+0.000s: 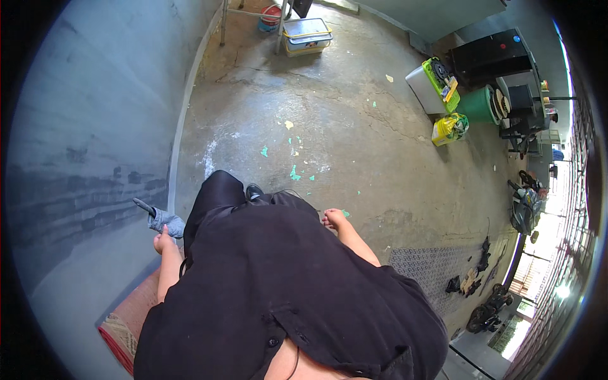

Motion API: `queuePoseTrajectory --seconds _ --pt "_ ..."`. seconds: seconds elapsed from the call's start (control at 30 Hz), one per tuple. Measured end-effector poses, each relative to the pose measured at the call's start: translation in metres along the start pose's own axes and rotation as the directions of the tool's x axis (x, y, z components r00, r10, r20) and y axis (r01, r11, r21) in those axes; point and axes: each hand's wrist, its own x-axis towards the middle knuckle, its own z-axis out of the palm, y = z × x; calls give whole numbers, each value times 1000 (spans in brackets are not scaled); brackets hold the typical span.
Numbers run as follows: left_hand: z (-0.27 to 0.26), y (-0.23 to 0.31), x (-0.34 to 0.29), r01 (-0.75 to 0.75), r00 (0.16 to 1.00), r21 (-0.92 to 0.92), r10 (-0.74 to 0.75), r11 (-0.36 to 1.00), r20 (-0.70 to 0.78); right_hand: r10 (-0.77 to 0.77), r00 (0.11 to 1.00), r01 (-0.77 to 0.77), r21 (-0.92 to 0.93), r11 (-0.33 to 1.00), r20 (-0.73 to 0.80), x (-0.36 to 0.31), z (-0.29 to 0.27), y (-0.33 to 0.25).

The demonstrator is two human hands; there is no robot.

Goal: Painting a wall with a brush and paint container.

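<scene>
At the lower left, my left hand [164, 240] is closed on a crumpled grey-blue cloth [166, 224]. A dark, narrow, blunt-ended piece [144, 206] sticks out of the cloth toward the wall; its kind I cannot make out. Beside it the blue-grey wall [101, 133] carries dark, wet-looking horizontal streaks [107, 212]. My right hand [334, 218] hangs away from the wall above the floor, right of my body. Its fingers are curled in, and whatever they may hold is hidden.
A rolled reddish mat [130, 316] leans by the wall near my left arm. Green and yellow flakes lie on the concrete floor [354, 158]. Farther off stand a lidded tub [307, 38], a yellow bag [449, 129], a green bin [478, 105] and motorcycles [527, 206].
</scene>
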Motion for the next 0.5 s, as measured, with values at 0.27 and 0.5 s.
queuePoseTrajectory --seconds 0.27,0.5 --pt "64 50 -12 -115 993 152 116 982 6 76 997 -76 29 997 10 6 2 -1" --pt "145 115 27 -367 929 306 365 878 67 48 999 -48 -42 998 0 3 -2 -128"
